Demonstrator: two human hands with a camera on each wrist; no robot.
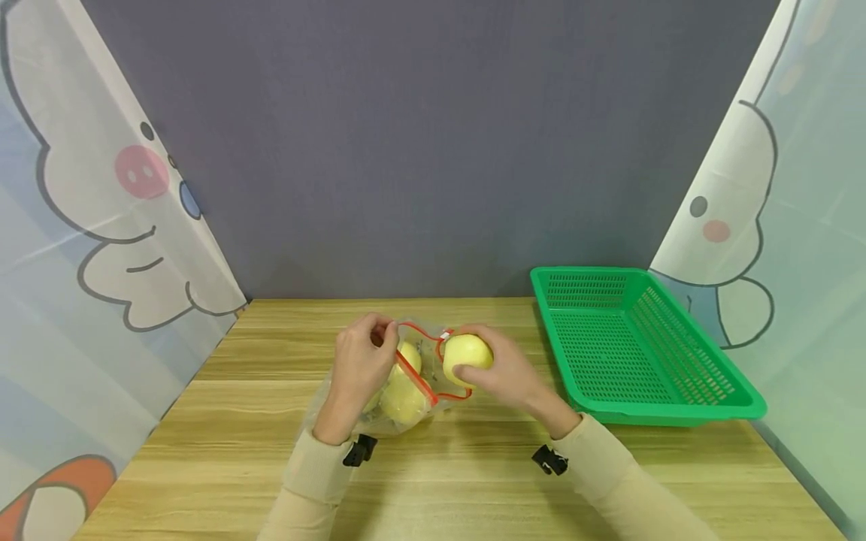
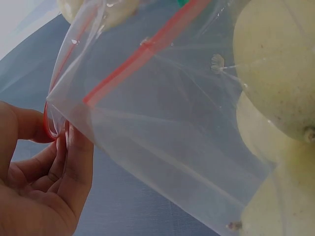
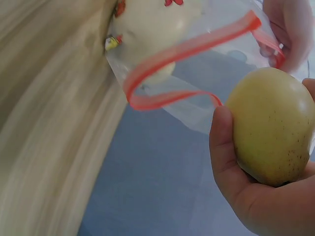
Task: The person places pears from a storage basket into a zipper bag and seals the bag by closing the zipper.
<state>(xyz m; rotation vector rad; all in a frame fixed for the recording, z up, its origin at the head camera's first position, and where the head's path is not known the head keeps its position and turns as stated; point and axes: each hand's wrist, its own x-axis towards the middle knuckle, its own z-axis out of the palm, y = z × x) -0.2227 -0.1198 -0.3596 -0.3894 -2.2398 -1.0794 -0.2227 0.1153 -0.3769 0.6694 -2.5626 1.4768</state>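
A clear zip bag [image 2: 162, 147] with a red zip strip [image 1: 416, 377] lies open-mouthed on the table, with several yellow-green pears [image 1: 404, 397] inside. My left hand [image 1: 365, 367] pinches the edge of the bag's mouth between thumb and fingers, as the left wrist view also shows. At the mouth's right side, my right hand [image 1: 504, 368] grips another pear [image 3: 270, 125], thumb on one side and fingers on the other. This pear overlaps the red-edged opening in the head view. Small coloured prints show on the bag in the right wrist view.
A green slotted plastic basket [image 1: 666, 409] stands on the right of the wooden table [image 1: 223, 421]. A dark grey panel [image 1: 419, 150] rises behind the table. Cartoon-printed curtains [image 1: 81, 248] hang at both sides.
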